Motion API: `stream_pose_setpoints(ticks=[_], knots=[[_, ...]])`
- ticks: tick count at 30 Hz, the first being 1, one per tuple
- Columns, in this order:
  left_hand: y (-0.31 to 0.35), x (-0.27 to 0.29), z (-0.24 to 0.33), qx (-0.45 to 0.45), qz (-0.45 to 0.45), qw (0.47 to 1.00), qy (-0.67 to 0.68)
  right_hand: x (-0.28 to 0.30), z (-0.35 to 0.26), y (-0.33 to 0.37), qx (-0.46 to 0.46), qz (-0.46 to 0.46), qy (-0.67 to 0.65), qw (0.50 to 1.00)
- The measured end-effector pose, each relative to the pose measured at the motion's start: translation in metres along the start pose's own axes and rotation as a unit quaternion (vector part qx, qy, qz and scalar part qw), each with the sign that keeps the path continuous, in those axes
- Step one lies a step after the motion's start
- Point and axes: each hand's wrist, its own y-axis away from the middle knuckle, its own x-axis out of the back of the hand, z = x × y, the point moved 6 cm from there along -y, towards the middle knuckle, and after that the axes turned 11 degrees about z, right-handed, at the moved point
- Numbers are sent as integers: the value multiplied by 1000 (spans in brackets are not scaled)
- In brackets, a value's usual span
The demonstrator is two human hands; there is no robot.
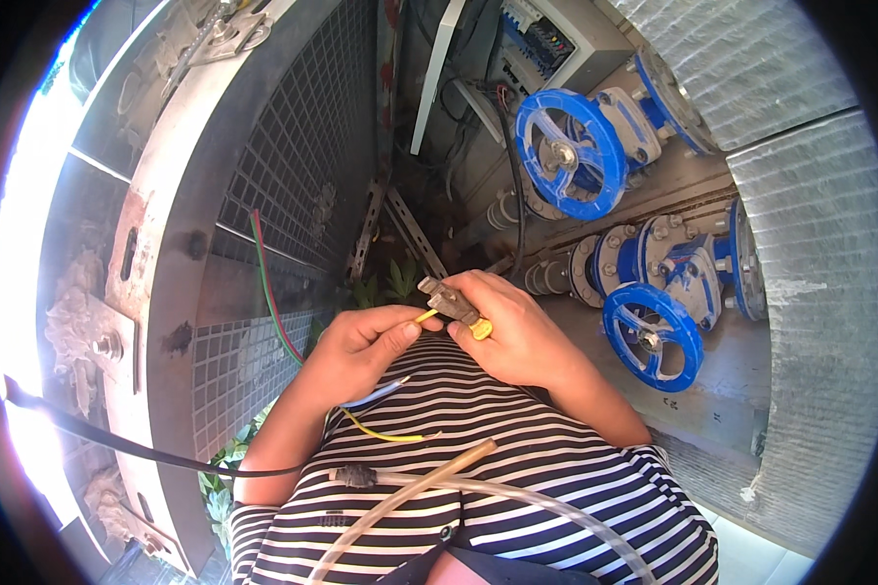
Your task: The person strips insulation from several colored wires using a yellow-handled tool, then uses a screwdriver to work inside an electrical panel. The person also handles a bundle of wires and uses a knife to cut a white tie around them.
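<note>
In my right hand [507, 327] is a pair of worn pliers [451, 302] with a yellow handle, the fingers wrapped round it. Its metal jaws meet the end of a yellow wire [426, 316]. My left hand [366, 351] pinches that wire between thumb and fingers, just left of the jaws. Below the left wrist, a blue wire [373, 394] and a yellow-green wire [385, 435] stick out with bare-looking tips. Beyond the left forearm, a red and green wire pair [266, 283] hangs loose. Whether the jaws are closed on the wire I cannot tell.
Blue handwheel valves [569, 153] [654, 337] on pipes stand to the right, beside a silver-wrapped wall [819, 244]. An opened electrical box [576, 49] is at the top. Tiled panels [283, 127] rise on the left. A black cable [156, 453] and clear tubes [400, 499] cross in front of me.
</note>
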Motion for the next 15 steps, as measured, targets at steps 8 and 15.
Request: stream_pose_setpoints(ticks=[8, 15], knots=[[0, -1, 0, -4, 0, 1000, 6, 4, 0, 3, -3, -13, 60, 998], [-2, -7, 3, -62, 4, 998, -10, -3, -1, 1, 92, 21, 72, 993]])
